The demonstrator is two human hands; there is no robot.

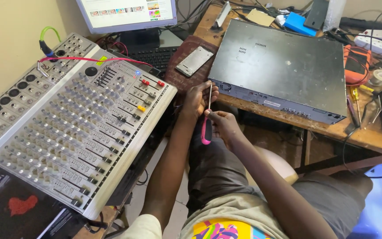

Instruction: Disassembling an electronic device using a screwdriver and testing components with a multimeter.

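Observation:
My right hand [224, 125] grips the pink and black handle of a screwdriver [207, 127], shaft pointing up. My left hand [199, 97] pinches the metal shaft near its tip, close to the front corner of a flat dark grey rack unit [284, 66] lying on the wooden table [372, 137]. Both hands are held over my lap, in the gap between the table and a large grey audio mixer [67, 119].
The mixer with many knobs and faders sits at left, a red cable across it. Behind are a monitor [127, 13], a black keyboard [153, 56] and a small metal plate [194, 61]. An orange multimeter [355, 64], tools and a power strip [379, 40] crowd the table's right side.

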